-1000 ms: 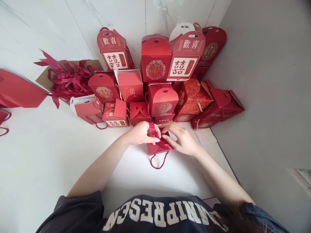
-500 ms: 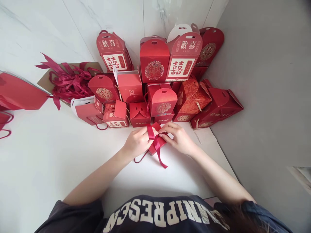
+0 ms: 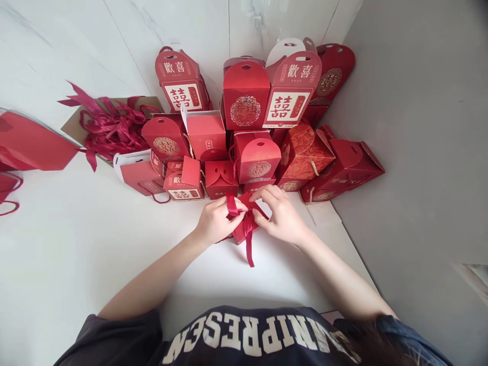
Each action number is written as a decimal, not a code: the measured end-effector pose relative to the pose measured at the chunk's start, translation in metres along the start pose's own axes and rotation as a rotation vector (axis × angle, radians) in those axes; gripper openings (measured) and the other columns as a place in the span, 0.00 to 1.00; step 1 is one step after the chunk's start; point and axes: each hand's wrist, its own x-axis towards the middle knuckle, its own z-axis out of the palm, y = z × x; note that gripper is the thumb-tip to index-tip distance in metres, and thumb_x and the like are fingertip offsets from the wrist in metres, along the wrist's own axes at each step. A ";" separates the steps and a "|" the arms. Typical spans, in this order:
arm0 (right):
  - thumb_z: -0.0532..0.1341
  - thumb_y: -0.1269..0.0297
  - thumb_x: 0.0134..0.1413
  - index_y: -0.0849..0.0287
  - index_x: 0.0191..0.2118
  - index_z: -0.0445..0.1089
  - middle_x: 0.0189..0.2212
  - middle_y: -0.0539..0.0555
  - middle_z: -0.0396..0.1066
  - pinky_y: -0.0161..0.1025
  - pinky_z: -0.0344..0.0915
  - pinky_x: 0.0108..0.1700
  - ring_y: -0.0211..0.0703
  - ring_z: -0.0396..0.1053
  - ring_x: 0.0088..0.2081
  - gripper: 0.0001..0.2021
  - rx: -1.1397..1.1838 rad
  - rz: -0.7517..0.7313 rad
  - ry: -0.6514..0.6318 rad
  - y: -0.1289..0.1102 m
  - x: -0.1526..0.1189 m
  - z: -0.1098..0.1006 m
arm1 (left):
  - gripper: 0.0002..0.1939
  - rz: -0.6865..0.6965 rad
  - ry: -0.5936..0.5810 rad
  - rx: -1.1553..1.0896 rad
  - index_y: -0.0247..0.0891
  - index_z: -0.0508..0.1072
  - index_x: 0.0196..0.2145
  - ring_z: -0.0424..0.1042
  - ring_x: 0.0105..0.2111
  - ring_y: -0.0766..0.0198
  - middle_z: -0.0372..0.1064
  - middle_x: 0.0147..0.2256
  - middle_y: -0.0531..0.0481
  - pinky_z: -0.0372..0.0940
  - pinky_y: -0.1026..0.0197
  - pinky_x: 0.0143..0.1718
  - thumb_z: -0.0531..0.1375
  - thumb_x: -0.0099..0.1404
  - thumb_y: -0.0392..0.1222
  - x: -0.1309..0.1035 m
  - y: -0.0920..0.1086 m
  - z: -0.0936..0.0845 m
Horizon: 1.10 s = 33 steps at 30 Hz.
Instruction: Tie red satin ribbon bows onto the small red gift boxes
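Shiny ribbon (image 3: 249, 245) hanging straighter, angular box (image 3: 239, 233)

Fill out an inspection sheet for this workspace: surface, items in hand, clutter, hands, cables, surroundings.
Surface: white table.
Items in hand: small red box with a red ribbon across it, one end hanging in front.
Clutter: red boxes grouped beyond the hands, some stacked; ribbon bundle in a brown carton; red items at the left edge.
Left hand: holds the ribbon, which loops over its fingers.
Right hand: at the box, thumb and forefinger apart.
Cables: nothing seen; only cord handles on boxes.
Surroundings: marbled wall behind, grey wall at right.
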 end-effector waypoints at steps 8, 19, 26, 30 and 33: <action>0.58 0.74 0.50 0.56 0.36 0.60 0.38 0.54 0.68 0.48 0.59 0.48 0.49 0.65 0.42 0.08 0.076 0.023 0.018 0.001 0.000 0.010 | 0.05 0.131 0.090 -0.001 0.40 0.75 0.33 0.76 0.34 0.65 0.77 0.33 0.52 0.70 0.63 0.38 0.62 0.60 0.32 0.002 -0.004 0.004; 0.53 0.75 0.56 0.56 0.39 0.62 0.32 0.53 0.67 0.46 0.60 0.46 0.48 0.63 0.36 0.08 -0.131 0.003 0.188 0.009 0.002 0.015 | 0.04 0.114 0.090 0.008 0.39 0.76 0.32 0.76 0.33 0.65 0.77 0.32 0.52 0.70 0.63 0.37 0.61 0.61 0.33 0.003 -0.003 0.003; 0.56 0.76 0.52 0.56 0.38 0.62 0.36 0.52 0.70 0.43 0.61 0.48 0.46 0.67 0.39 0.09 0.000 0.009 0.091 0.006 0.004 0.017 | 0.04 0.103 0.091 -0.005 0.40 0.75 0.32 0.75 0.32 0.65 0.77 0.31 0.52 0.70 0.63 0.37 0.62 0.60 0.32 0.004 -0.004 0.005; 0.55 0.78 0.49 0.57 0.38 0.64 0.32 0.53 0.71 0.43 0.61 0.43 0.46 0.67 0.34 0.11 -0.252 0.053 0.272 0.013 0.001 0.018 | 0.04 0.096 0.066 -0.038 0.40 0.76 0.33 0.75 0.33 0.65 0.77 0.33 0.52 0.70 0.62 0.37 0.62 0.61 0.33 0.003 -0.005 0.004; 0.55 0.78 0.51 0.56 0.38 0.67 0.33 0.54 0.72 0.42 0.62 0.38 0.47 0.68 0.34 0.11 -0.407 0.067 0.336 0.024 -0.006 0.007 | 0.04 0.106 0.049 -0.050 0.40 0.76 0.33 0.76 0.33 0.64 0.77 0.33 0.52 0.70 0.62 0.37 0.62 0.61 0.33 0.003 -0.007 0.004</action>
